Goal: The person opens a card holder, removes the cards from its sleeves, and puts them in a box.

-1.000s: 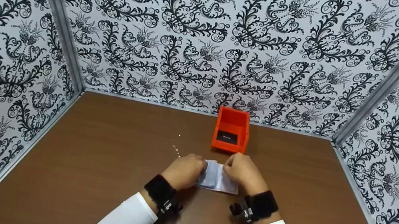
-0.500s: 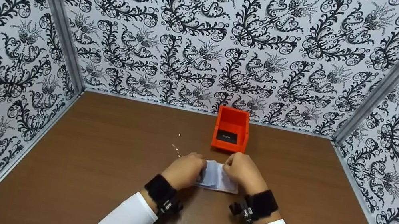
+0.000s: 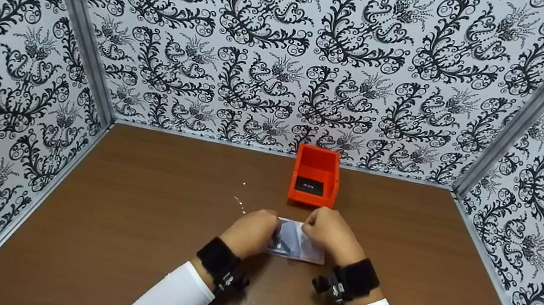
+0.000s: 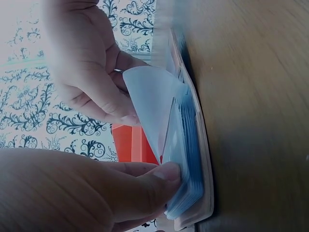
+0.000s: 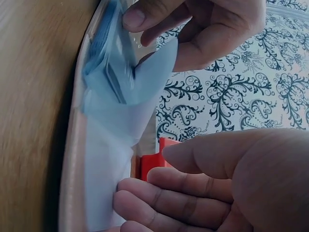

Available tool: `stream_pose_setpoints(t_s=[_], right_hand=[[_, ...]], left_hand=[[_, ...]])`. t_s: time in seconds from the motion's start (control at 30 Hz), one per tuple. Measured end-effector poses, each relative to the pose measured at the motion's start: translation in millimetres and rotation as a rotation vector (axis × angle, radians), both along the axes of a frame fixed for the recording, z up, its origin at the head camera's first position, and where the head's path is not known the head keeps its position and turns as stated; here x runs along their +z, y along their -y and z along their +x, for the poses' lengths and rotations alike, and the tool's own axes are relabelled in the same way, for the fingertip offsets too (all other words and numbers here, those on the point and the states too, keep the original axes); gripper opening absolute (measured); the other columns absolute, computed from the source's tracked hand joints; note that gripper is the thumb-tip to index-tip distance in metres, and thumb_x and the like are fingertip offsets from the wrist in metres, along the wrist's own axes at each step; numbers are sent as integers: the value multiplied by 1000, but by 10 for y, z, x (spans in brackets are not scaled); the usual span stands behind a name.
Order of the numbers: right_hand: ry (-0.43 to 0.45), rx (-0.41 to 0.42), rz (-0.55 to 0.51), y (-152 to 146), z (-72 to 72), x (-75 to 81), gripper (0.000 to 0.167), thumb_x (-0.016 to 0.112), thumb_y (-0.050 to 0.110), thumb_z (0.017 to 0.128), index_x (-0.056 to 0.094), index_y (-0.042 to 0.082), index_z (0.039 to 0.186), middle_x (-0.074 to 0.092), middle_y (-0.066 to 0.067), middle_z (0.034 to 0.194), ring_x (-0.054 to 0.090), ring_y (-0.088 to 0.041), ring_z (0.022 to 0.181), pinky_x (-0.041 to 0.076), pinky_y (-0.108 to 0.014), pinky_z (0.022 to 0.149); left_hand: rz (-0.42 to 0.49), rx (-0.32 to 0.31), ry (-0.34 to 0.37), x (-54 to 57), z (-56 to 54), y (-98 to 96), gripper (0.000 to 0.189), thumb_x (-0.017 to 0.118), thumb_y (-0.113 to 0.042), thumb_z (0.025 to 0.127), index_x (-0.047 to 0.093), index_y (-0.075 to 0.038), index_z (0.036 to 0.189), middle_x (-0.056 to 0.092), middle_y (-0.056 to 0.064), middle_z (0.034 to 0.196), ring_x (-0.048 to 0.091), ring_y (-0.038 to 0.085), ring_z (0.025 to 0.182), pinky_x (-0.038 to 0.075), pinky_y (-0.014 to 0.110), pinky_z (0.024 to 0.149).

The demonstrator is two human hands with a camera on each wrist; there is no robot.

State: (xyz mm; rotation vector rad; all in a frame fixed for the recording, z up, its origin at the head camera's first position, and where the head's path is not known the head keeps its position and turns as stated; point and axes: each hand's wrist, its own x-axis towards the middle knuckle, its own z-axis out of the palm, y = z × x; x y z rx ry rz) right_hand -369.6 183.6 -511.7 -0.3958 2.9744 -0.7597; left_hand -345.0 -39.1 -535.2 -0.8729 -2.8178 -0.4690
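Observation:
A small card holder (image 3: 295, 239) with clear plastic sleeves lies open on the table. Its pale pink cover (image 4: 206, 193) is seen edge-on in the left wrist view. My left hand (image 3: 253, 231) pinches the stack of sleeves at its left side, thumb on top. One clear sleeve (image 4: 149, 94) stands up in a curve between the hands. On the right side, the fingertips of my right hand (image 3: 333, 234) touch a whitish sleeve (image 5: 106, 179); its fingers are loosely bent, with the thumb apart. A dark-edged insert (image 5: 116, 84) shows under the raised sleeve.
An orange bin (image 3: 311, 200) stands just behind the card holder, with a flat black item (image 3: 309, 186) inside. A thin beaded strand (image 3: 240, 203) lies left of it on the brown table (image 3: 143, 197). Patterned panels enclose the back and sides.
The clear sleeve has swung from the left side toward the right, uncovering a dark-printed insert near my left hand. Both hands have stayed almost in place.

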Motion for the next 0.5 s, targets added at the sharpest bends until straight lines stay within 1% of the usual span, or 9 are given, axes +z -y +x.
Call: stream_pose_setpoints(t_s=[0.1, 0.17, 0.27, 0.33, 0.4, 0.5], right_hand=[[4, 32, -12, 36, 38, 36, 11, 79, 14, 96, 86, 10, 89, 79, -1, 82, 62, -15, 69, 52, -31, 64], [-2, 70, -15, 72, 74, 62, 10, 84, 17, 96, 85, 9, 89, 78, 0, 80, 62, -14, 68, 53, -32, 64], [0, 112, -1, 142, 138, 101, 16, 90, 24, 93, 83, 9, 90, 76, 0, 79, 63, -15, 69, 57, -36, 67], [-10, 141, 22, 194, 175, 115, 20, 92, 26, 90, 82, 9, 92, 75, 0, 81, 63, -15, 71, 59, -39, 71], [-22, 158, 42, 245, 207, 119, 22, 93, 25, 86, 81, 7, 94, 74, -1, 83, 62, -16, 72, 59, -40, 73], [-47, 172, 61, 307, 234, 102, 22, 92, 19, 81, 81, 5, 94, 74, -3, 84, 61, -18, 74, 58, -40, 72]], left_hand=[[-2, 17, 6, 6, 4, -1, 17, 84, 1, 87, 74, -10, 79, 76, 8, 90, 76, 26, 78, 63, 44, 73], [-5, 25, 16, 8, 9, -2, 14, 83, 0, 87, 75, -10, 81, 77, 8, 91, 76, 27, 79, 63, 45, 73], [-7, 33, 19, 10, 12, -1, 13, 86, -2, 85, 75, -9, 85, 78, 9, 94, 76, 27, 81, 64, 45, 75], [-6, 33, 11, 4, 9, 1, 13, 87, -3, 84, 75, -9, 86, 79, 9, 95, 77, 27, 82, 64, 46, 76], [-1, 32, 7, -3, 5, 3, 13, 86, -2, 84, 76, -9, 87, 80, 9, 94, 77, 26, 82, 64, 45, 76], [12, 33, 19, -17, -3, 2, 11, 81, 1, 85, 76, -9, 87, 80, 9, 93, 75, 24, 79, 63, 45, 74]])
